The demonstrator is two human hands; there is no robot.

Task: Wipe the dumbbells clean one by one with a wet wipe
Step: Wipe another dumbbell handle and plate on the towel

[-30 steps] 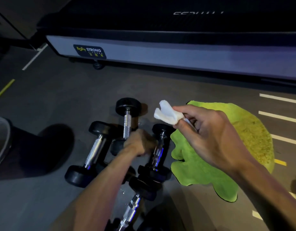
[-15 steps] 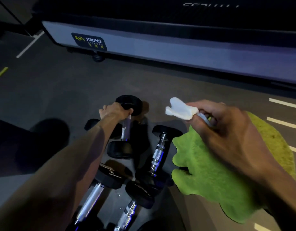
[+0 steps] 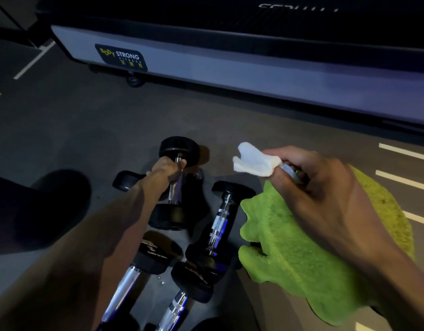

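The left hand (image 3: 166, 168) is curled round the upper end of the polished chrome handle of a round-headed dumbbell (image 3: 175, 180), just below its far black rubber head; the near head sits toward six o'clock from the grip, and whether it rests on the floor cannot be told. The right hand (image 3: 321, 187), at three o'clock from the left and well apart from it, pinches a crumpled white wet wipe (image 3: 252, 162) between thumb and fingertips, its soft folded end sticking out toward nine o'clock above the floor.

Under the right hand lies a fuzzy lime-green cloth (image 3: 301, 254) with a lobed, uneven edge. Just beside its nine o'clock edge rests a second dumbbell (image 3: 220, 220) with a knurled, ringed chrome grip and round matte black heads. At six o'clock of the held dumbbell lie two hex-headed dumbbells (image 3: 146, 259) with faint lettering on their black faces and smooth shiny bars, running out of the bottom of the view. Another black head (image 3: 125, 181) peeks out at nine o'clock of the left wrist.

The floor (image 3: 86, 120) is dark grey and matte, with painted white stripes. At twelve o'clock stands a treadmill (image 3: 230, 63) with a pale grey side rail and a dark label reading "BODY STRONG".
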